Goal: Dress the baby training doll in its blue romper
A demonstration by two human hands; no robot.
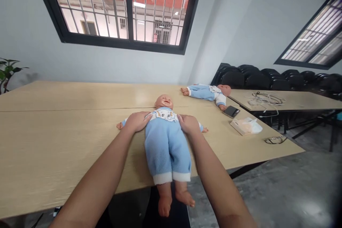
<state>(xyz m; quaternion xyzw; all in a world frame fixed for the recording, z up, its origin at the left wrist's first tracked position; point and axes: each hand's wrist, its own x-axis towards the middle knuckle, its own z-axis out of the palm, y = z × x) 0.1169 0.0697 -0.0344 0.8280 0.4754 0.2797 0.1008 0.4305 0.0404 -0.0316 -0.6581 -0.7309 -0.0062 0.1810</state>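
A baby doll in a light blue suit lies on its back on the wooden table, head away from me, its bare feet hanging over the near edge. My left hand rests on the doll's right shoulder and upper arm, fingers curled over it. On the other side, my right hand presses on its left shoulder in the same way. Both hands grip the doll at the sides of its chest.
A second doll in blue lies farther back on the right. Near it are a dark phone, a tissue pack and glasses. Another table with cables, black chairs and a plant stand around.
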